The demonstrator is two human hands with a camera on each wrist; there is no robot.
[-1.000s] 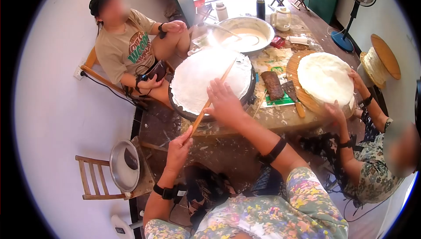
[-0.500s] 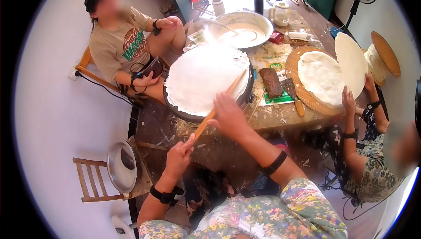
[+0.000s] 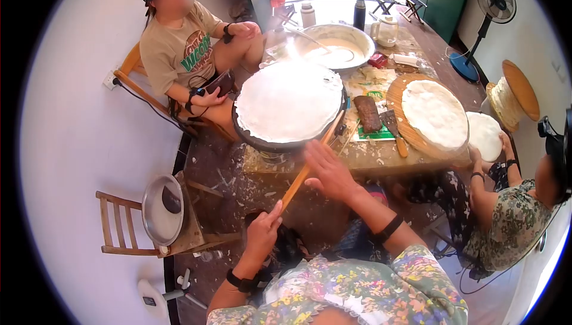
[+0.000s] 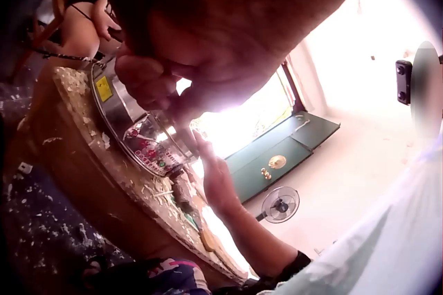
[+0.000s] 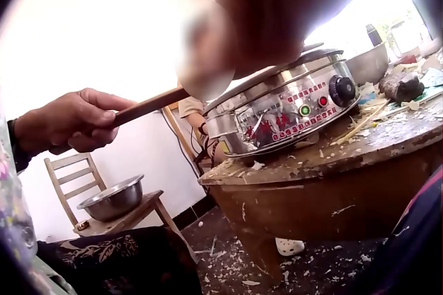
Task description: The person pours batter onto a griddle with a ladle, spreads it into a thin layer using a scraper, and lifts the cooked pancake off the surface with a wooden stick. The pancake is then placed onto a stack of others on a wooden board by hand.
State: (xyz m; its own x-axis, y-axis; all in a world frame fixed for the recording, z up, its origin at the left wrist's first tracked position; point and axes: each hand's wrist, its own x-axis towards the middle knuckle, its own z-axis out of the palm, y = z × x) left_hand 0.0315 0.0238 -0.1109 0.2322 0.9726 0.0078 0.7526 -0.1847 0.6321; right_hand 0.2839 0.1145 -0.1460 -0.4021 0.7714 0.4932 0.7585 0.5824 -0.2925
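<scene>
A long wooden stick (image 3: 295, 188) slants from near my body up to the right rim of a round electric griddle (image 3: 262, 144). My left hand (image 3: 262, 235) grips its near end, fingers curled round the wood. My right hand (image 3: 331, 172) lies against the middle of the stick with fingers straight. A thin white sheet of batter (image 3: 286, 104) covers the griddle's top. In the right wrist view the stick (image 5: 154, 104) runs from the left hand (image 5: 83, 121); the right hand is blurred at the top. Dials and lamps show on the griddle's front (image 5: 297, 108).
Behind the griddle stands a metal basin (image 3: 363, 56) of batter with a ladle. A dark brown block (image 3: 367, 114) and a scraper (image 3: 393, 131) lie to its right, beside a round board (image 3: 396, 101) of flatbreads. One person sits left; another at right holds a round sheet (image 3: 484, 136).
The stick has swept off the white sheet towards the griddle's right edge, and both hands have come nearer my body. The person at right has lifted a sheet off the board and lowered it beside.
</scene>
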